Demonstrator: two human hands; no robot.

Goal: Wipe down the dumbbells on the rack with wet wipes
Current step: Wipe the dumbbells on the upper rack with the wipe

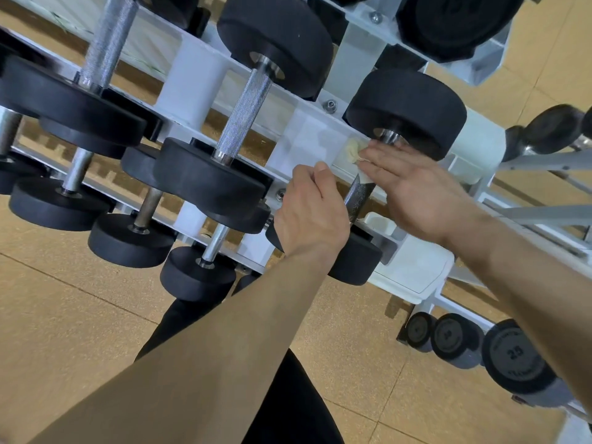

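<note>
Left hand (312, 213): at the front rail of the rack (413, 270), fingers curled, back towards the camera. What they clasp is hidden, possibly the dumbbell's near end; cannot tell.
Dumbbell (358, 257): black heads, knurled handle. Lies across the rack's upper tier towards its right end.
Right hand (413, 190): fingers straight and together, laid flat over the handle, pressing the wipe.
Wet wipe (352, 150): crumpled, off-white, under the fingertips at the handle's far end, just beside the far head.
Neighbouring dumbbells (208, 177): same tier, leftward.
Lower dumbbells (515, 357): bottom tier, right end, one marked 25.
</note>
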